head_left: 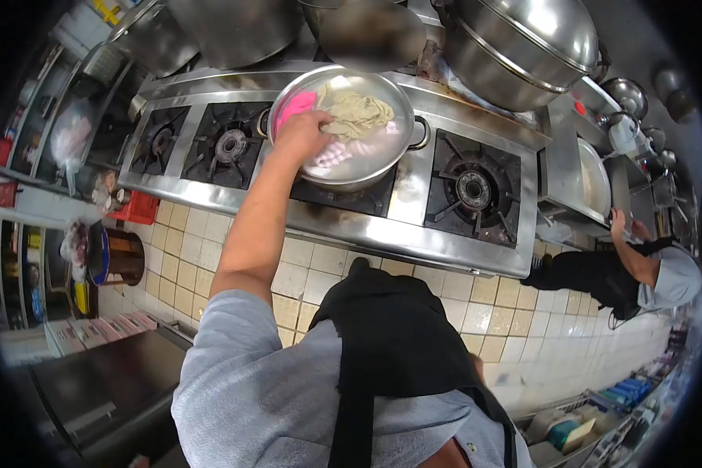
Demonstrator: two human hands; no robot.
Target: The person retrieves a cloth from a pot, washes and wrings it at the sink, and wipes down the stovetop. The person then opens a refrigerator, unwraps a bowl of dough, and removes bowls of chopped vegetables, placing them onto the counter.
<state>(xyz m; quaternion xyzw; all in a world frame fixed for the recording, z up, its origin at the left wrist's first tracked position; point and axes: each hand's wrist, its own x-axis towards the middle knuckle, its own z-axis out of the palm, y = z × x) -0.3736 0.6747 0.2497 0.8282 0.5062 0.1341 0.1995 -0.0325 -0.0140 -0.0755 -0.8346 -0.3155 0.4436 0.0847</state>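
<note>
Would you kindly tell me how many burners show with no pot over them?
3: the far-left burner and the middle-left burner, both left of the wide pot, and the right burner on its other side. Others may be hidden.

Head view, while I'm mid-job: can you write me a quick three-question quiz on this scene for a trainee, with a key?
1. Multiple choice: which hand reaches over the rim of the wide metal pot? A) right B) left C) both
2. True or false: a pan stands on the burner just right of that pot.
3. Fill in: within the pot, the bright pink cloth lies on the ___ side of the crumpled tan cloth, as pictured.

Key:
1. B: the left hand.
2. False: that burner has nothing on it.
3. Left.
</note>
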